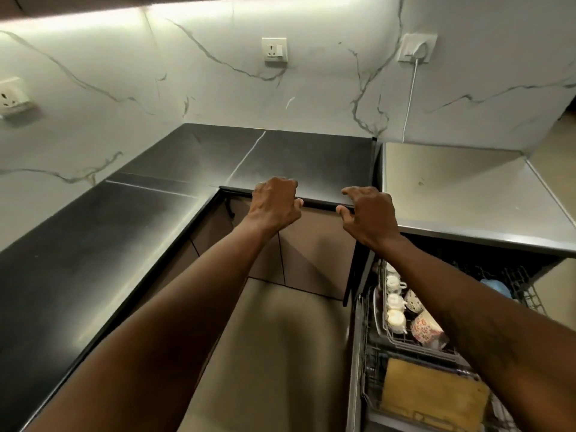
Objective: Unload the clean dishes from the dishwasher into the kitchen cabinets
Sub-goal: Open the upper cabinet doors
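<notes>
While both arms reach forward, the left hand [274, 204] curls loosely over the dark countertop [124, 219] edge and the right hand [367, 213] hovers beside it, fingers spread, grasping nothing. The dishwasher [467, 219] stands open at right, cups [396, 302] in its upper rack [405, 341].

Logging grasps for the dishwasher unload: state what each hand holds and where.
Nothing is held. The left hand and right hand are both empty, fingers curled, at the black countertop's front edge.
</notes>
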Motion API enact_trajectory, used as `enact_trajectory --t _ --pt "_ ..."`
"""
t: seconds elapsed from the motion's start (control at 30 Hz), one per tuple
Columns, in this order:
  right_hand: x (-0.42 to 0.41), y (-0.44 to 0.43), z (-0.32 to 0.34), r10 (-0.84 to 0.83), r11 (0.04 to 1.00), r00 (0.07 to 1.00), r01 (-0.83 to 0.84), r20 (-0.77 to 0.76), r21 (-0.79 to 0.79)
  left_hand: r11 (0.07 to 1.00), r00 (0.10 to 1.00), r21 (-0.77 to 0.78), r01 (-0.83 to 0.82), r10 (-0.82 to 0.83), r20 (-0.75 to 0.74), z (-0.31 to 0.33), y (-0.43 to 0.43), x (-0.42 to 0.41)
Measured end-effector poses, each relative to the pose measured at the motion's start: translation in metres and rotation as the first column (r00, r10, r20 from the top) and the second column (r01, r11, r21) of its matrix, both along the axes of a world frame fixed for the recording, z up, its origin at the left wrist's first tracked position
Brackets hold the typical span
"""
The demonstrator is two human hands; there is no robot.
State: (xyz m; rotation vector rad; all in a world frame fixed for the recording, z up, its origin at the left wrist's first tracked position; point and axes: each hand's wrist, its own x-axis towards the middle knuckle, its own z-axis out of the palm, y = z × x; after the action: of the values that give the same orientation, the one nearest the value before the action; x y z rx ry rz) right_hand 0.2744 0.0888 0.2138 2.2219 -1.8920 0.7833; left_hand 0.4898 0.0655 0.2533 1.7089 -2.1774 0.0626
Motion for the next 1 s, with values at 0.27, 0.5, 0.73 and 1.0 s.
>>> enact_trajectory --t 0.27,0.5,0.73,1.0 --pt "0.049 -0.109 0.036 0.006 0.999 1.0 -0.007 -0.012 -0.047 0.998 1.0 -0.063 0.005 -0.007 -0.022 0.036 -0.103 0.05" --pt "0.099 -0.212 0.083 -0.056 0.984 0.998 0.058 0.019 -0.167 0.976 0.999 -0.212 0.046 -0.045 0.01 0.099 -0.212 0.1" --pt "0.118 -0.301 0.14 -0.093 0.939 0.996 0.089 0.003 -0.332 0.935 0.997 -0.35 0.062 -0.076 -0.025 0.163 -0.307 0.109" --pt "0.109 -0.416 0.199 -0.074 0.857 0.997 0.055 -0.016 -0.513 0.886 0.997 -0.457 0.081 -0.064 0.053 0.203 -0.41 0.096"
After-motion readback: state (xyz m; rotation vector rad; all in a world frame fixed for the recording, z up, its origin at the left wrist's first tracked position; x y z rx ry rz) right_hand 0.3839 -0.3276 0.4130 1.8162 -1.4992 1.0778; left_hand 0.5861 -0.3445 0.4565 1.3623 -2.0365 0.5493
